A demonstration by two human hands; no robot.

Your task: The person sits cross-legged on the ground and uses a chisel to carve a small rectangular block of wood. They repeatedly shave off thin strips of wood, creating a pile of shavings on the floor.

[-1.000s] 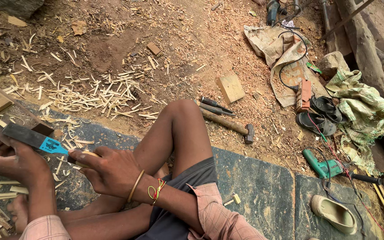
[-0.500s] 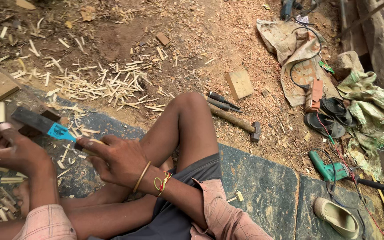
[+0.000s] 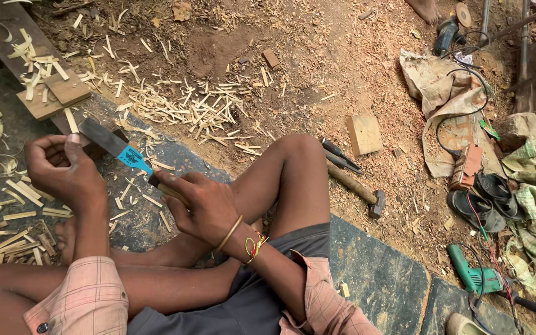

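Note:
I sit cross-legged on a dark mat (image 3: 379, 273). My right hand (image 3: 201, 201) grips the wooden handle of a knife (image 3: 114, 146) with a dark blade and a blue label. My left hand (image 3: 63, 169) is closed on a thin pale wooden stick, its upper end pressed against the blade. Several cut wooden sticks (image 3: 7, 226) lie on the mat under my left hand. A bigger scatter of wood slivers (image 3: 187, 108) covers the dirt beyond the knife.
A hammer (image 3: 358, 189) and two chisels (image 3: 340, 155) lie by my raised knee, a small wood block (image 3: 363, 134) beyond them. Cloth, cables, sandals (image 3: 485, 198) and a green power drill (image 3: 476, 276) sit on the right. A plank (image 3: 51, 93) lies upper left.
The view has shifted, so the hands sit lower and further right in it. The knife and stick stay held the same way; the blade tilts slightly more upright.

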